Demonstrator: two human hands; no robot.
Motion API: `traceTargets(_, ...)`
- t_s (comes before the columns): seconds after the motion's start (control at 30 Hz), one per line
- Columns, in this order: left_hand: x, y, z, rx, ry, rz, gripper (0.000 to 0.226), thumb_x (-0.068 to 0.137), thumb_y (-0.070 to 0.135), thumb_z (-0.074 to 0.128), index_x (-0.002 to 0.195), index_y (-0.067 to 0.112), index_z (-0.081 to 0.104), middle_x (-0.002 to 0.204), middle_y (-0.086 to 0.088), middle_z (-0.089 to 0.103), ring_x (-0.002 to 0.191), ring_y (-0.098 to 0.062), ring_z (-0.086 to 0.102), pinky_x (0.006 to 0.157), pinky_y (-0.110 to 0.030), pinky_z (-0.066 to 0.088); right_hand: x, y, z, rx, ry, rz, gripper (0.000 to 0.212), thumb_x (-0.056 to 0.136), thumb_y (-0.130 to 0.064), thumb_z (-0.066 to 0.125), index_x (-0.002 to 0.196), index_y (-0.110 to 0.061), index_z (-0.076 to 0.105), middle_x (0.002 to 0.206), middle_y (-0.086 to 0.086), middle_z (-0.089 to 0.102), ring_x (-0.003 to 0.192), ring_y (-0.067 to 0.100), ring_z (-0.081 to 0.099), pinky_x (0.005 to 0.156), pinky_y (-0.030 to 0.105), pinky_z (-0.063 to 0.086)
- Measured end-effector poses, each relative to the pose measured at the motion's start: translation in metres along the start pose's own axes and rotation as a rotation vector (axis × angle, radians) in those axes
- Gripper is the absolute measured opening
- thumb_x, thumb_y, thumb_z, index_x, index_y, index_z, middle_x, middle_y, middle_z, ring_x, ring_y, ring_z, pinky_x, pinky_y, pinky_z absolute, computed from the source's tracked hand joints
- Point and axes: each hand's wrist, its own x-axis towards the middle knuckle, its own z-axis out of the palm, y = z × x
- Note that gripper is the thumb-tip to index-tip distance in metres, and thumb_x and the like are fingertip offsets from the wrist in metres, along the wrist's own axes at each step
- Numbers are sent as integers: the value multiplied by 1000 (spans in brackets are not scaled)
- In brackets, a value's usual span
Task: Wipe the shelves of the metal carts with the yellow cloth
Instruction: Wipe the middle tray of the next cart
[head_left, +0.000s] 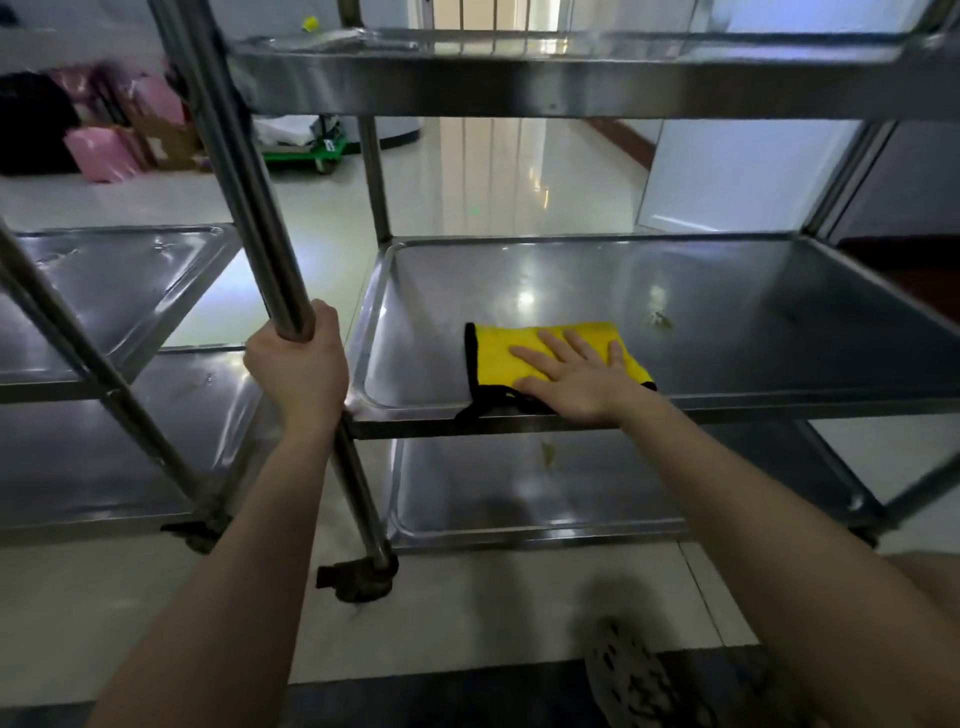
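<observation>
A yellow cloth (498, 358) with a black hem lies on the middle shelf (753, 312) of the right metal cart, near its front edge. My right hand (576, 374) presses flat on the cloth with straight, spread fingers. My left hand (301, 364) grips the cart's front left upright post (244, 192). A small dirty spot (658, 320) sits on the shelf to the right of the cloth. The top shelf (571, 78) hangs above and the bottom shelf (519, 493) lies below.
A second metal cart (104, 291) stands to the left, its shelves close to the first cart. Caster wheels (358, 577) rest on the pale tiled floor. Pink bags (104, 150) and a green trolley (306, 150) stand far back. My shoe (639, 675) is at the bottom.
</observation>
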Motion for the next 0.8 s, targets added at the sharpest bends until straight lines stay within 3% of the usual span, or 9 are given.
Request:
traceTargets(0.1, 5, -8, 2, -47, -7, -16, 58, 83, 47, 68, 76, -8, 50, 64, -19, 47, 58, -25, 45, 54, -43, 43, -10, 41, -7, 8, -9, 92, 67, 96, -87, 21, 158, -70, 2, 177, -20, -15, 164, 17, -18, 123, 72, -13)
traceTargets(0.2, 12, -18, 3, -38, 0, -47, 58, 82, 45, 70, 79, -10, 52, 70, -35, 53, 57, -26, 47, 49, -54, 46, -8, 37, -4, 14, 2, 97, 75, 89, -94, 18, 158, -70, 1, 177, -18, -16, 164, 18, -19, 121, 74, -15)
traceTargets(0.3, 16, -23, 3, -60, 9, -58, 52, 82, 39, 71, 75, -8, 51, 71, -39, 50, 55, -28, 48, 48, -58, 46, -6, 34, 1, 20, 39, 99, 93, 71, -107, 7, 157, -71, 0, 177, -17, -15, 164, 20, -18, 119, 76, -15)
traceTargets(0.4, 12, -18, 4, -61, 43, -39, 42, 82, 35, 71, 60, 7, 48, 62, -32, 47, 52, -25, 51, 46, -54, 48, -2, 38, 2, 22, 53, 87, 103, 61, -112, -1, 155, -72, -2, 177, -17, -15, 164, 21, -19, 118, 77, -16)
traceTargets(0.47, 9, -15, 5, -79, 56, -25, 40, 81, 34, 70, 57, 11, 47, 56, -18, 44, 51, -23, 48, 44, -49, 44, 6, 40, 0, 33, 55, 85, 104, 59, -114, -1, 154, -73, -2, 178, -17, -14, 164, 21, -18, 118, 77, -17)
traceTargets(0.63, 0, -9, 2, -98, 3, -21, 45, 83, 36, 68, 68, -2, 50, 59, -15, 46, 48, -25, 45, 42, -36, 38, 49, 43, -9, 47, 33, 82, 101, 60, -114, 3, 153, -74, -2, 178, -16, -14, 165, 24, -17, 117, 79, -17)
traceTargets(0.8, -7, 0, 0, -108, -18, 3, 28, 86, 31, 67, 61, 20, 63, 55, -2, 54, 45, -18, 48, 44, -26, 41, 117, 42, -31, 55, -14, 65, 111, 57, -115, 3, 158, -69, 0, 178, -13, -14, 164, 27, -17, 114, 81, -19)
